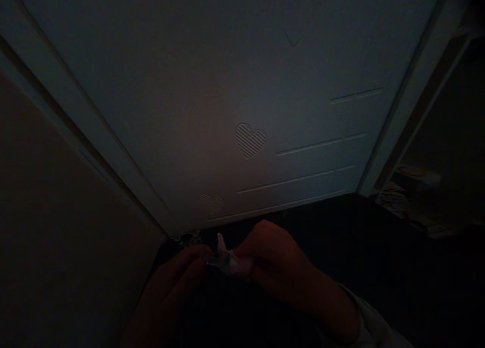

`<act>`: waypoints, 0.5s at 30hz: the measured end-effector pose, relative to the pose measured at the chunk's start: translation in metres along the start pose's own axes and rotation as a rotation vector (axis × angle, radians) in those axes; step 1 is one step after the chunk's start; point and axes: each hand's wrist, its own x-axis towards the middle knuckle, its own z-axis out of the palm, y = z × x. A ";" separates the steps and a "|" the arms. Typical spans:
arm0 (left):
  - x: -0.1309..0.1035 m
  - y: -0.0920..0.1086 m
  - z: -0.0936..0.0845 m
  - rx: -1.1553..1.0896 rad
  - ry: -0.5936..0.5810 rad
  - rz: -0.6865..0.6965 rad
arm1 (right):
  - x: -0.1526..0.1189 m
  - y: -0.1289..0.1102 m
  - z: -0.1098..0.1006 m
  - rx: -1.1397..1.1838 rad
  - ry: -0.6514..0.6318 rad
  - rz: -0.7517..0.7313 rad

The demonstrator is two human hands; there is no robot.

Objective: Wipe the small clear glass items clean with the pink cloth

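Observation:
The view is very dark. A small crumpled piece [231,262], pinkish and partly clear like a wrapper, is held between my two hands at the lower middle. My left hand [182,275] pinches its left end with fingers pressed together. On the other side, my right hand [275,257] is closed on the pink right end, with thumb and fingers curled round it. A pale strip of the piece sticks up between the hands. What the piece holds, if anything, is too dark to tell.
A pale door [189,110] with carved hearts and lines stands in front, above a dark floor [322,237]. A brown wall or panel [56,211] is at the left. Through the right side, papers or packets [413,186] lie low down.

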 end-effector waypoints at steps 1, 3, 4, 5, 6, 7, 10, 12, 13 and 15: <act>0.001 0.001 -0.001 0.000 -0.023 -0.021 | 0.000 0.000 0.000 0.008 0.000 0.012; 0.003 0.003 -0.002 -0.010 -0.073 -0.052 | 0.000 0.000 -0.001 0.024 0.005 0.027; 0.005 0.004 -0.003 -0.023 -0.101 -0.046 | 0.000 0.001 -0.002 0.028 0.007 0.028; 0.006 0.004 -0.003 -0.036 -0.135 -0.032 | 0.001 0.001 -0.002 0.030 0.011 0.028; 0.007 0.004 -0.004 -0.048 -0.166 -0.014 | 0.001 0.001 -0.002 0.029 0.012 0.032; 0.008 0.003 -0.004 -0.057 -0.191 0.005 | 0.001 0.001 -0.003 0.025 0.005 0.042; 0.010 0.001 -0.005 -0.061 -0.233 0.037 | 0.002 0.000 -0.005 0.010 -0.018 0.083; 0.009 -0.001 -0.006 -0.057 -0.234 0.036 | 0.002 0.000 -0.006 0.007 -0.025 0.103; 0.009 -0.002 -0.006 -0.052 -0.238 0.033 | 0.003 0.000 -0.007 0.010 -0.024 0.103; 0.007 -0.003 -0.007 -0.040 -0.229 0.035 | 0.003 0.001 -0.008 0.022 -0.024 0.103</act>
